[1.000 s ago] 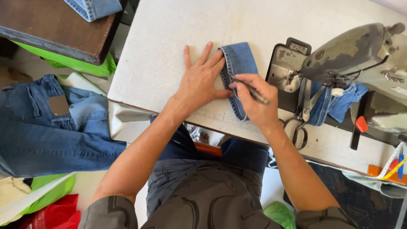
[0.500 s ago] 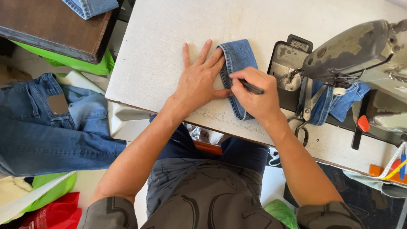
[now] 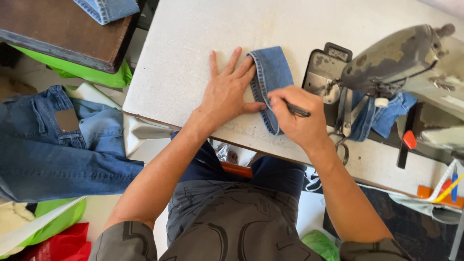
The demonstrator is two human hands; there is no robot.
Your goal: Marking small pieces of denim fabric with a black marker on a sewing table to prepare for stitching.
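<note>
Denim strip (image 3: 271, 82) lying lengthwise from the table's (image 3: 193, 53) near edge toward the far one. Left hand (image 3: 226, 94) flat, fingers spread, pinning its left side; right hand (image 3: 297, 116) pinching a dark pen (image 3: 296, 110) (tip on the cloth).

Brown rectangular label patch (image 3: 66, 120) on left jeans (image 3: 48, 154)

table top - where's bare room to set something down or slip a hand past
The white table is bare left of the left hand out to its edge, and across the far strip beyond the denim piece. It is crowded on the right: right hand with pen, sewing machine, scissors.
</note>
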